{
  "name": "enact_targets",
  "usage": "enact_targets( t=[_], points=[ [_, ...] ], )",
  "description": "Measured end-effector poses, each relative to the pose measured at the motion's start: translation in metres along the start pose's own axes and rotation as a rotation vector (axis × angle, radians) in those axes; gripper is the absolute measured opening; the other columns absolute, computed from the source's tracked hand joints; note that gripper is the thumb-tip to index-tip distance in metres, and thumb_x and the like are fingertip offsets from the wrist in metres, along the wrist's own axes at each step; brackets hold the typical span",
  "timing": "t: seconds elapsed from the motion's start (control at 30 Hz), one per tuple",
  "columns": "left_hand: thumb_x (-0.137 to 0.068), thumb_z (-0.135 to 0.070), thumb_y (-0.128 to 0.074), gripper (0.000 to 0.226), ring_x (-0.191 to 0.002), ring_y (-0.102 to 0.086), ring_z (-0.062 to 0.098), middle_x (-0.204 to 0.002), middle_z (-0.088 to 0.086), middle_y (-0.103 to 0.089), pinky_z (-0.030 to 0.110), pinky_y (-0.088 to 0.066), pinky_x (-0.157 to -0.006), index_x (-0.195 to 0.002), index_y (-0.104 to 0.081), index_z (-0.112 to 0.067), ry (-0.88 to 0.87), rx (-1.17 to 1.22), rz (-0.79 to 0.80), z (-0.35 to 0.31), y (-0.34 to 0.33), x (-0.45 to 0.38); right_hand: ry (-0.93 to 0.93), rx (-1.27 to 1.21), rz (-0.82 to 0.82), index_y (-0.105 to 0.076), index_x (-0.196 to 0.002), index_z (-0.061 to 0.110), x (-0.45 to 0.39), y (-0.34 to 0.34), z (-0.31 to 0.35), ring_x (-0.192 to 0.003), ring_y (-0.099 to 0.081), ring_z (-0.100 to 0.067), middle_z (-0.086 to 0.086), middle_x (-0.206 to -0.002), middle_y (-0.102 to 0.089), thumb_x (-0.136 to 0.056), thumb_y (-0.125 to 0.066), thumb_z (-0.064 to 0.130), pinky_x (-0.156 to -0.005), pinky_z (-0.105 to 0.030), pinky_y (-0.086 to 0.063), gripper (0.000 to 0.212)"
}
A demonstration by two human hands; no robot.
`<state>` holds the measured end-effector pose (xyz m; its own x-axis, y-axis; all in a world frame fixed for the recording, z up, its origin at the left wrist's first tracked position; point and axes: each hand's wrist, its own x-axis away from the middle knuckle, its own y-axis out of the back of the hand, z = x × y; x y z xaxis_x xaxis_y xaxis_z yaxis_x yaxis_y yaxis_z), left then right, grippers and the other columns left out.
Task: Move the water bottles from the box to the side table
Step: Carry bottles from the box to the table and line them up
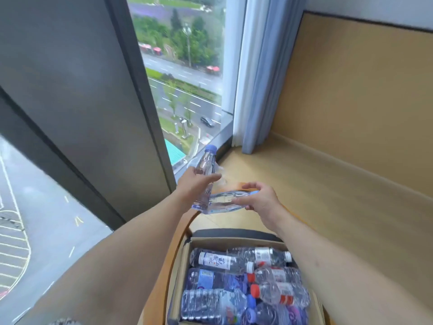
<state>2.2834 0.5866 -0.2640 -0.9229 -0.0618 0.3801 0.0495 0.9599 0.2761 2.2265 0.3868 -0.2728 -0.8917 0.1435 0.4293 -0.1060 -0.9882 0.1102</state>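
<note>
Each hand's grip holds a clear blue-capped bottle (206, 171).

One head-worn wide-angle view looks forward and steeply down. Close below lies an open brown cardboard box (187, 259); farther ahead, a tall glass window (182, 73).

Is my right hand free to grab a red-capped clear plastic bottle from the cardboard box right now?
Probably not: the right hand already holds a blue-capped clear bottle. The red-capped bottle lies uncovered in the box.
</note>
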Motion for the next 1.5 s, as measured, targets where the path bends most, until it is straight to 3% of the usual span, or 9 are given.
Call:
enact_targets(
  t=[0.1, 0.2, 0.33, 0.47, 0.67, 0.93, 1.17, 1.27, 1.5],
  points=[
    [-0.069, -0.046, -0.084, 0.052, -0.086, -0.069, 0.019, -0.101, 0.004, -0.066, 0.033, -0.057, -0.065, -0.108, -0.06, -0.02, -0.04, -0.002, -0.139, -0.022, 0.009, 0.019, 0.033, -0.131, 0.023, -0.066, -0.106, 0.002, -0.002, 0.006, 0.023, -0.07, -0.07, -0.024, -0.015, -0.093, -0.073, -0.062, -0.094, 0.004, -0.062, -0.031, -0.057, 0.052],
    [-0.071, -0.04, -0.081, 0.044, -0.087, -0.07, 0.025, -0.1, 0.007, -0.067, 0.045, -0.061, -0.082, -0.103, -0.058, -0.019, -0.048, 0.043, -0.233, -0.036, 0.013, 0.042, 0.069, -0.26, 0.054, -0.068, -0.099, 0.005, 0.002, 0.009, 0.043, -0.072, -0.058, -0.02, -0.01, -0.086, -0.068, -0.066, -0.095, 0.019, -0.061, -0.027, -0.045, 0.045],
    [-0.075, -0.031, -0.078, 0.035, -0.076, -0.064, 0.025, -0.091, 0.007, -0.067, 0.04, -0.057, -0.078, -0.098, -0.061, -0.01, -0.092, 0.066, -0.352, -0.046, 0.016, 0.079, 0.141, -0.354, 0.113, -0.073, -0.098, 0.008, 0.016, 0.005, 0.067, -0.075, -0.066, -0.019, -0.009, -0.086, -0.073, -0.075, -0.091, 0.03, -0.073, -0.033, -0.053, 0.036],
    [-0.062, -0.034, -0.074, 0.043, -0.074, -0.065, 0.027, -0.087, 0.011, -0.065, 0.043, -0.059, -0.074, -0.093, -0.06, -0.008, -0.101, 0.127, -0.437, -0.052, 0.022, 0.125, 0.142, -0.347, 0.241, -0.071, -0.103, 0.008, 0.037, -0.014, 0.077, -0.063, -0.064, -0.021, -0.01, -0.077, -0.064, -0.088, -0.078, 0.037, -0.058, -0.032, -0.057, 0.033],
    [-0.062, -0.036, -0.078, 0.045, -0.091, -0.073, 0.028, -0.1, 0.01, -0.071, 0.048, -0.061, -0.087, -0.099, -0.061, -0.016, -0.051, 0.187, -0.653, -0.036, 0.05, 0.193, 0.101, -0.186, 0.463, -0.063, -0.092, 0.012, 0.088, -0.056, 0.079, -0.056, -0.065, -0.023, -0.005, -0.059, -0.066, -0.083, -0.078, 0.053, -0.071, -0.045, -0.061, 0.044],
    [-0.06, -0.033, -0.08, 0.044, -0.081, -0.069, 0.024, -0.09, 0.008, -0.074, 0.04, -0.059, -0.079, -0.096, -0.062, -0.016, 0.029, 0.23, -0.975, 0.005, 0.116, 0.314, 0.2, 0.024, 0.79, -0.066, -0.095, 0.016, 0.182, -0.143, 0.076, -0.048, -0.066, -0.013, -0.001, -0.061, -0.066, -0.09, -0.074, 0.037, -0.046, -0.025, -0.054, 0.023],
    [-0.074, -0.035, -0.084, 0.035, -0.086, -0.066, 0.023, -0.101, 0.009, -0.071, 0.035, -0.055, -0.065, -0.095, -0.062, -0.019, 0.07, 0.272, -1.256, 0.071, 0.156, 0.456, 0.228, 0.12, 1.14, -0.065, -0.104, 0.005, 0.317, -0.203, 0.045, -0.059, -0.066, -0.025, -0.012, -0.073, -0.064, -0.093, -0.07, 0.025, -0.051, -0.032, -0.057, 0.023],
    [-0.078, -0.037, -0.084, 0.034, -0.091, -0.069, 0.024, -0.103, 0.008, -0.071, 0.045, -0.062, -0.08, -0.099, -0.063, -0.02, 0.103, 0.285, -1.385, 0.104, 0.166, 0.53, 0.257, 0.154, 1.283, -0.064, -0.106, 0.003, 0.391, -0.22, 0.021, -0.06, -0.064, -0.025, -0.012, -0.073, -0.062, -0.095, -0.068, 0.022, -0.052, -0.033, -0.057, 0.022],
    [-0.06, -0.047, -0.077, 0.043, -0.088, -0.071, 0.026, -0.096, 0.005, -0.073, 0.049, -0.064, -0.078, -0.093, -0.064, -0.023, 0.149, 0.386, -1.656, 0.171, 0.152, 0.729, 0.254, 0.223, 1.54, -0.061, -0.098, 0.007, 0.577, -0.238, -0.055, -0.054, -0.062, -0.022, -0.009, -0.066, -0.059, -0.092, -0.068, 0.018, -0.052, -0.034, -0.055, 0.014]
  ],
)
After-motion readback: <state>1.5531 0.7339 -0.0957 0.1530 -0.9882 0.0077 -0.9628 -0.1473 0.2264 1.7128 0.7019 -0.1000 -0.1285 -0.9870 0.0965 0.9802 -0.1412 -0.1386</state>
